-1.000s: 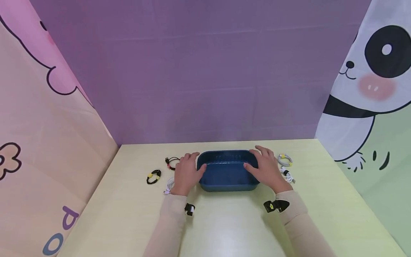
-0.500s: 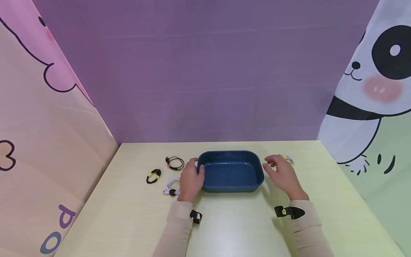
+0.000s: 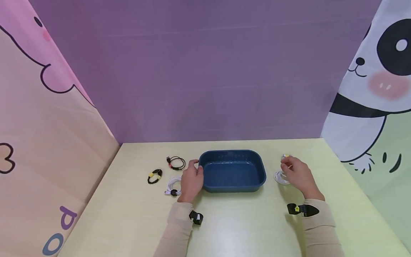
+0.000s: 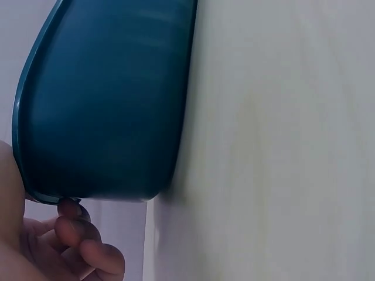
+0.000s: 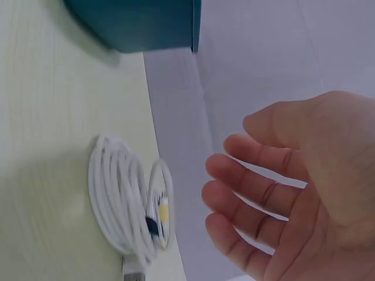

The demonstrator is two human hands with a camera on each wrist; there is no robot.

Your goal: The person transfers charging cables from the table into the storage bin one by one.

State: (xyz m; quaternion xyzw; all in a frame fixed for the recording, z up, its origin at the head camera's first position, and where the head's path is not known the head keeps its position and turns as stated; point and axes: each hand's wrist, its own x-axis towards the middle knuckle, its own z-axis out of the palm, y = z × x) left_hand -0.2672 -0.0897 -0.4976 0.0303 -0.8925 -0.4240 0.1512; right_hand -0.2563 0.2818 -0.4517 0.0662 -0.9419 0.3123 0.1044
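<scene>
A dark blue plastic bin (image 3: 233,188) stands on the table, its long side facing me. My left hand (image 3: 191,181) grips the bin's left rim; in the left wrist view several fingers curl under the rim. Off to the bin's right, my right hand (image 3: 299,175) hovers above a coiled white cable (image 3: 280,177) with its fingers loosely bent, holding nothing. The right wrist view has this coil (image 5: 117,199) lying below and beside the fingers, with a metal plug at one end. Behind it, partly hidden by the fingers, is another pale cable (image 3: 285,156) with a yellow tie.
Left of the bin lie a black cable with yellow ties (image 3: 155,176), a thin black cable with a red tie (image 3: 176,163) and a white coiled cable (image 3: 173,187), partly behind my left hand. A purple cloth (image 3: 205,71) hangs along the table's back edge.
My right hand has come off the bin's right rim and moved right, over the white cable. My left hand stays at the left rim.
</scene>
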